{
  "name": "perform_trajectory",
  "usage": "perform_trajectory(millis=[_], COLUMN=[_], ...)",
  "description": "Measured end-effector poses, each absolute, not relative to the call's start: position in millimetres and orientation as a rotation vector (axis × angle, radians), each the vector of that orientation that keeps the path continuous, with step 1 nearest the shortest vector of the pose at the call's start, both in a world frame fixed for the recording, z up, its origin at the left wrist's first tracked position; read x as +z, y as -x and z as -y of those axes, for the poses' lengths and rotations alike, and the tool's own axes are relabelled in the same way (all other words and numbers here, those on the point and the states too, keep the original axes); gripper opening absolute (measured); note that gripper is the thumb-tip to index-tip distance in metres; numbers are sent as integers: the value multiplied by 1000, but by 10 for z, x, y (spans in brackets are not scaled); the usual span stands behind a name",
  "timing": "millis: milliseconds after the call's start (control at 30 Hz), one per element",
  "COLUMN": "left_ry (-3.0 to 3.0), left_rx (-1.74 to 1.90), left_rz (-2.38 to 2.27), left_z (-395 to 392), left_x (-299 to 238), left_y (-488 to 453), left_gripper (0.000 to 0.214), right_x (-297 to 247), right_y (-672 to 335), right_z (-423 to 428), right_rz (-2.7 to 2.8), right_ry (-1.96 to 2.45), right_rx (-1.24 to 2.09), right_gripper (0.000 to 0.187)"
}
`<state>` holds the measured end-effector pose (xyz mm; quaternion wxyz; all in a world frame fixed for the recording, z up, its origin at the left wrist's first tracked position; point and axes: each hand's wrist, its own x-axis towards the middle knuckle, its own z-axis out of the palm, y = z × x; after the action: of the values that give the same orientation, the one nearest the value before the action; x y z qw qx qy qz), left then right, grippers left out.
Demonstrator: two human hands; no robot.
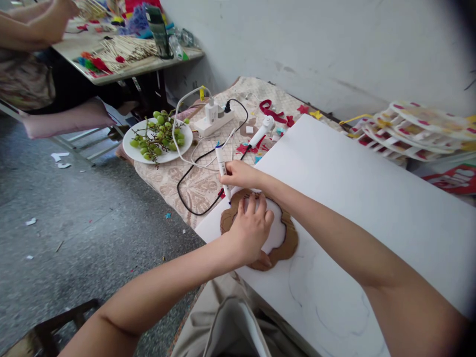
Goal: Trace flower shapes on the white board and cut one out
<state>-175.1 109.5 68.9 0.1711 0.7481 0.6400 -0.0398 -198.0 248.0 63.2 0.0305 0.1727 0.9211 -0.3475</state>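
A brown scalloped cardboard template with a cloud-shaped hole lies near the corner of a large white sheet. My left hand lies flat on the template with its fingers spread, pressing it down. My right hand pinches a white marker pen, whose tip touches the sheet at the template's upper left edge. Faint traced outlines show on the sheet nearer to me.
A plate of green grapes, a white power strip with black and white cables, and a white glue gun lie on the patterned cloth. Stacked printed cut-outs are at right. Another person sits at a table at upper left.
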Motion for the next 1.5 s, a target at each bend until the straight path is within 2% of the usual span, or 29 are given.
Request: perform_trajectory(millis=[1000, 1500], left_ry=[-2135, -2137], left_rx=[-82, -51], left_rz=[-1809, -1820], left_z=[-1073, -1081], left_x=[638, 615], left_y=[1773, 1778], left_gripper=[95, 93], right_x=[565, 506], right_y=[1731, 1496], right_z=[-2748, -2800], right_rz=[-3024, -2999], right_ry=[-1095, -1439], right_rx=[-1063, -1101], right_gripper=[18, 26])
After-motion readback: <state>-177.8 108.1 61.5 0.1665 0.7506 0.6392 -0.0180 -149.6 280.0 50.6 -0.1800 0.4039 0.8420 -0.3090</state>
